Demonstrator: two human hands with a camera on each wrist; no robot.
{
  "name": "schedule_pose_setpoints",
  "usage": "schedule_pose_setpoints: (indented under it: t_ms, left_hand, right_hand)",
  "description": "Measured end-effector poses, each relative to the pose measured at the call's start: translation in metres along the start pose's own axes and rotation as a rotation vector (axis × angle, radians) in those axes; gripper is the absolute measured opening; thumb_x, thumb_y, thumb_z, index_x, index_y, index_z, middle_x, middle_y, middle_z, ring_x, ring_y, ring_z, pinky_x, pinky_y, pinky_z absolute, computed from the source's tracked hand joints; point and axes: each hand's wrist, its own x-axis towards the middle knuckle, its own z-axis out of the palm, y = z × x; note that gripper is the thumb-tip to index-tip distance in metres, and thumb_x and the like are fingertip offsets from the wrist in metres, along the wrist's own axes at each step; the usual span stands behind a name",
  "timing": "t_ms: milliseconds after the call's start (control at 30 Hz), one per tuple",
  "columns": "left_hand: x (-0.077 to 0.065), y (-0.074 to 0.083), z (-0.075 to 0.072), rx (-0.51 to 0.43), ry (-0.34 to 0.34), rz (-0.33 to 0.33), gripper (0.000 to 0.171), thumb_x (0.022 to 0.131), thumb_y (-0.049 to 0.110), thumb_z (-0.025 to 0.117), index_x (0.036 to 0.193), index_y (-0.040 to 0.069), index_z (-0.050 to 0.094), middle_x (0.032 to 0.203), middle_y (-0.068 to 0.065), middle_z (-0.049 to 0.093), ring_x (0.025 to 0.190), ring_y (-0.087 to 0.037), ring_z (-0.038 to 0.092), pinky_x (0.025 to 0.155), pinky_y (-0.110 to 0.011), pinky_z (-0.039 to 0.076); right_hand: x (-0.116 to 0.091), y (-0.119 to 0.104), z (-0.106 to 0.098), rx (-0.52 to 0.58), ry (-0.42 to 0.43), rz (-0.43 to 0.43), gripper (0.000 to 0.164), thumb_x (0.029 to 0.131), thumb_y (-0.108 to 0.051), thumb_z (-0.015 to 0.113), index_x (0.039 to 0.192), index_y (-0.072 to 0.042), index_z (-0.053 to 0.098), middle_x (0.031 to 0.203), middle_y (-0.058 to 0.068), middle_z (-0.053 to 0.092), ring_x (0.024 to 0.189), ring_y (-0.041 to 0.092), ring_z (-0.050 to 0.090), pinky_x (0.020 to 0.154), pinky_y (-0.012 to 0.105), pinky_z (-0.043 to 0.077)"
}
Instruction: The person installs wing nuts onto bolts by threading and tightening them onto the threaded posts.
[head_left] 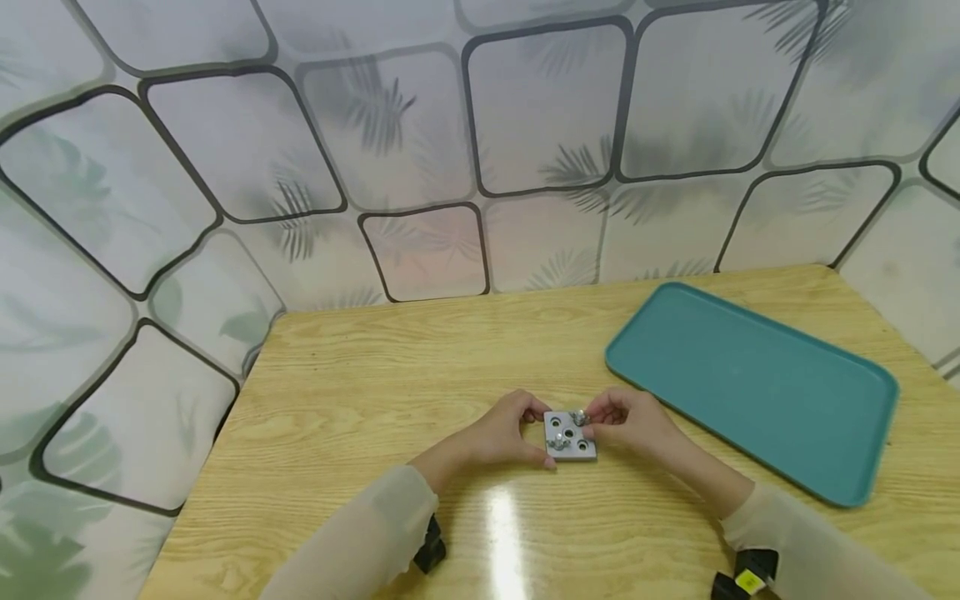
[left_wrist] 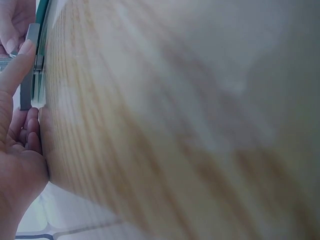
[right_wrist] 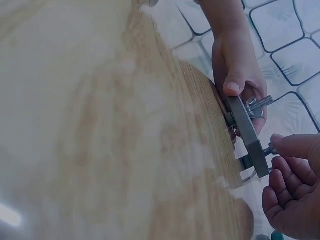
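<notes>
A small square grey metal plate (head_left: 572, 451) with several round holes is held up near the table's middle. My left hand (head_left: 501, 435) grips its left side, thumb at the near edge and fingers at the far one. A bolt carrying a wing nut (head_left: 558, 442) stands in the near left corner; its threaded end (right_wrist: 262, 103) sticks up past the nut. At the far right corner, my right hand (head_left: 636, 423) pinches a second wing nut (head_left: 580, 417) on its bolt between thumb and fingertips. Bolt heads (right_wrist: 245, 163) show under the plate in the right wrist view.
A teal rectangular tray (head_left: 750, 379) lies at the right of the wooden table (head_left: 390, 375), close to my right forearm. A patterned curtain (head_left: 420, 167) hangs behind the table and along its sides.
</notes>
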Motion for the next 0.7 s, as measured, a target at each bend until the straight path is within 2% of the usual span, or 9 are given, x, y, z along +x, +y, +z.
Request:
schedule_pose_setpoints:
  t_ms: [267,567,700]
  left_hand:
    - [0.000,0.001,0.000,-0.010,-0.006,-0.015,0.061,0.064,0.026,0.088,0.115,0.011,0.056,0.104,0.005,0.050,0.096,-0.008,0.045,0.087,-0.022,0.039]
    - [0.001,0.000,0.000,-0.013,-0.008,-0.001,0.061,0.065,0.025,0.088,0.115,0.011,0.057,0.105,0.005,0.051,0.096,-0.009,0.045,0.087,-0.022,0.039]
    - [0.001,0.000,-0.001,-0.014,-0.010,-0.002,0.061,0.065,0.025,0.088,0.115,0.010,0.056,0.106,0.004,0.051,0.096,-0.009,0.045,0.087,-0.022,0.039]
  right_hand:
    - [-0.004,-0.002,0.001,0.020,-0.001,-0.020,0.019,0.077,-0.008,0.076,0.089,0.003,0.067,0.080,0.007,0.065,0.069,0.007,0.055,0.061,0.021,0.047]
    - [0.003,-0.001,0.002,-0.013,0.023,0.003,0.031,0.075,-0.011,0.079,0.098,0.005,0.064,0.083,0.008,0.066,0.074,0.013,0.058,0.063,0.022,0.049]
    - [0.006,-0.001,0.004,-0.021,0.014,0.011,0.031,0.075,-0.013,0.079,0.097,0.003,0.065,0.082,0.007,0.065,0.073,0.014,0.058,0.063,0.023,0.048]
